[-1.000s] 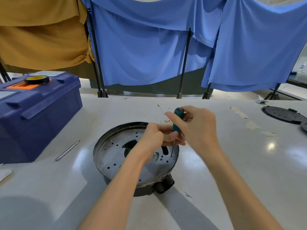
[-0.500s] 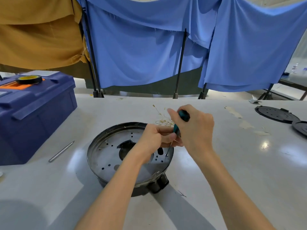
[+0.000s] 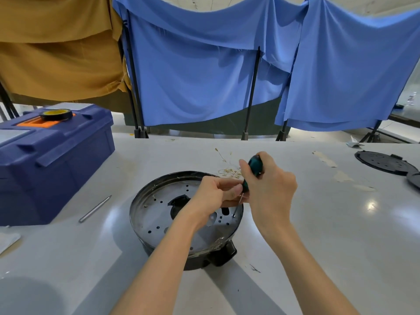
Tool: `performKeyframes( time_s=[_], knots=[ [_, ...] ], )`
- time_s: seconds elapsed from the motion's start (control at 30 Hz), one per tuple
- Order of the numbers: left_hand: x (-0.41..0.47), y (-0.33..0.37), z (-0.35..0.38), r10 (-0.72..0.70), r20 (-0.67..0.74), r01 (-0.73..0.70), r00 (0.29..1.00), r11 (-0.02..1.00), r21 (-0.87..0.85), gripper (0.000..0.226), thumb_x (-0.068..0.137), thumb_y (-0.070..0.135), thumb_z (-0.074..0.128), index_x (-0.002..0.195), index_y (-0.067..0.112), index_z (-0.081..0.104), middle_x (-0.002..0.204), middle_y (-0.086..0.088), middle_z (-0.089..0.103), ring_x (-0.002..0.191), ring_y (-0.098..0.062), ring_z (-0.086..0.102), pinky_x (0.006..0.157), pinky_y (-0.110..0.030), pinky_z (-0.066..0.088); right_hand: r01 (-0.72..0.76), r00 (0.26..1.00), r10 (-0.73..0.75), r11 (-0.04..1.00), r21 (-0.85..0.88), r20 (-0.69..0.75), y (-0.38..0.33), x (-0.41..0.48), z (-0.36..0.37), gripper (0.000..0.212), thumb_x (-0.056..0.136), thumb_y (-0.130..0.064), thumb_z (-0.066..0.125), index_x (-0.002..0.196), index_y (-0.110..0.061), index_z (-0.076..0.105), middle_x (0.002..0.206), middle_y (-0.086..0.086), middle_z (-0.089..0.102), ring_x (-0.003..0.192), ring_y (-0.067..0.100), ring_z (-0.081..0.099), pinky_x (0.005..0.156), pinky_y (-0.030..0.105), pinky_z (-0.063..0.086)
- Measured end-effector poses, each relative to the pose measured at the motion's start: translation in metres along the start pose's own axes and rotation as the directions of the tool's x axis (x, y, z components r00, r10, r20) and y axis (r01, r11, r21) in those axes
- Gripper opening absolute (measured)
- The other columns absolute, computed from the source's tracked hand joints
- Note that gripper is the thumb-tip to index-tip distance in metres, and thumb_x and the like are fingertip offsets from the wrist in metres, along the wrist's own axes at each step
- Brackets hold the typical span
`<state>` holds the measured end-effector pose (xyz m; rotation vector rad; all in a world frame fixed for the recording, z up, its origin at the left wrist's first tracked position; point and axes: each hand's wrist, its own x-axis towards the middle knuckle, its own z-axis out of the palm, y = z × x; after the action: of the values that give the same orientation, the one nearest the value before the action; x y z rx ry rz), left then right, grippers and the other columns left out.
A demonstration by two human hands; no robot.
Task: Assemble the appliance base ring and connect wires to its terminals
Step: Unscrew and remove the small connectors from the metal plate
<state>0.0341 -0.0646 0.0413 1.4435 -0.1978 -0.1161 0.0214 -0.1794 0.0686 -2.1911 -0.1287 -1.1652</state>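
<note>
A round appliance base (image 3: pixel 159 214) with a perforated metal plate and a black plastic lug at its front sits mid-table. My right hand (image 3: pixel 270 192) grips a teal-handled screwdriver (image 3: pixel 254 165), its tip down on a hole near the plate's right rim. My left hand (image 3: pixel 216 194) hovers over the plate and pinches the screwdriver's shaft just below the handle. A tangle of thin yellowish wires (image 3: pixel 228 171) lies on the table just behind the base.
A blue toolbox (image 3: pixel 52 160) with a tape roll (image 3: pixel 56 114) on top stands at the left. A metal rod (image 3: pixel 95 209) lies beside it. Black round covers (image 3: pixel 384 162) rest at the far right. Blue and mustard cloths hang behind the table.
The screwdriver handle has tilted further to the right while its tip stays on the plate's right rim. Both hands keep their hold.
</note>
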Motion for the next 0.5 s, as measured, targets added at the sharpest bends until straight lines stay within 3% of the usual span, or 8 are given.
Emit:
performKeyframes(
  time_s=[0.1, 0.17, 0.23, 0.33, 0.4, 0.5],
  knots=[
    [-0.004, 0.004, 0.006, 0.015, 0.011, -0.016, 1.0, 0.998, 0.063, 0.02, 0.091, 0.0, 0.061, 0.108, 0.003, 0.069, 0.092, -0.009, 0.076, 0.085, -0.022, 0.073, 0.075, -0.023, 0.057, -0.071, 0.997, 0.071, 0.997, 0.04, 0.001, 0.012, 0.004, -0.012, 0.042, 0.075, -0.041, 0.078, 0.091, -0.003, 0.068, 0.059, -0.001, 0.051, 0.044, 0.01, 0.037, 0.062, 0.005, 0.033],
    [-0.006, 0.007, 0.008, 0.04, 0.009, -0.041, 0.999, 0.991, 0.124, 0.02, 0.088, -0.001, 0.063, 0.104, 0.009, 0.071, 0.093, -0.009, 0.076, 0.088, -0.023, 0.073, 0.079, -0.025, 0.058, -0.157, 0.984, 0.151, 0.986, 0.055, 0.094, 0.019, 0.012, -0.019, 0.049, 0.074, -0.048, 0.076, 0.1, -0.006, 0.07, 0.073, 0.004, 0.065, 0.062, 0.018, 0.055, 0.067, 0.012, 0.035],
    [-0.008, 0.009, 0.005, 0.092, -0.036, -0.078, 0.995, 0.955, 0.285, 0.017, 0.085, 0.004, 0.07, 0.099, 0.012, 0.073, 0.092, -0.007, 0.076, 0.09, -0.019, 0.072, 0.084, -0.026, 0.056, -0.192, 0.979, 0.18, 0.971, 0.142, 0.091, 0.025, 0.023, -0.026, 0.041, 0.077, -0.047, 0.074, 0.098, -0.013, 0.069, 0.077, 0.002, 0.068, 0.07, 0.019, 0.061, 0.068, 0.014, 0.04],
    [-0.015, 0.006, -0.011, 0.163, -0.126, -0.053, 0.979, 0.791, 0.61, 0.008, 0.086, 0.018, 0.071, 0.09, 0.015, 0.077, 0.082, 0.001, 0.075, 0.082, -0.013, 0.07, 0.081, -0.034, 0.055, -0.206, 0.973, 0.228, 0.938, 0.28, -0.048, 0.036, 0.043, -0.043, 0.023, 0.088, -0.04, 0.067, 0.091, -0.018, 0.062, 0.071, -0.004, 0.063, 0.062, 0.006, 0.058, 0.06, 0.003, 0.038],
    [-0.023, 0.005, -0.018, 0.137, -0.146, 0.014, 0.98, 0.682, 0.731, 0.029, 0.09, 0.04, 0.063, 0.076, 0.017, 0.075, 0.075, -0.003, 0.073, 0.072, -0.02, 0.067, 0.073, -0.038, 0.055, -0.305, 0.948, 0.319, 0.889, 0.341, 0.015, 0.049, 0.052, -0.05, 0.016, 0.096, -0.032, 0.056, 0.095, -0.016, 0.057, 0.075, 0.0, 0.062, 0.061, 0.011, 0.065, 0.054, 0.009, 0.041],
    [-0.04, 0.003, -0.012, 0.046, -0.129, 0.081, 0.991, 0.564, 0.822, 0.072, 0.074, 0.082, 0.033, 0.057, 0.015, 0.054, 0.059, -0.008, 0.053, 0.054, -0.02, 0.047, 0.058, -0.032, 0.04, -0.557, 0.825, 0.453, 0.756, 0.344, 0.339, 0.068, 0.046, -0.042, 0.012, 0.101, -0.02, 0.041, 0.1, -0.011, 0.05, 0.081, 0.012, 0.054, 0.057, 0.024, 0.07, 0.049, 0.029, 0.043]
  ],
)
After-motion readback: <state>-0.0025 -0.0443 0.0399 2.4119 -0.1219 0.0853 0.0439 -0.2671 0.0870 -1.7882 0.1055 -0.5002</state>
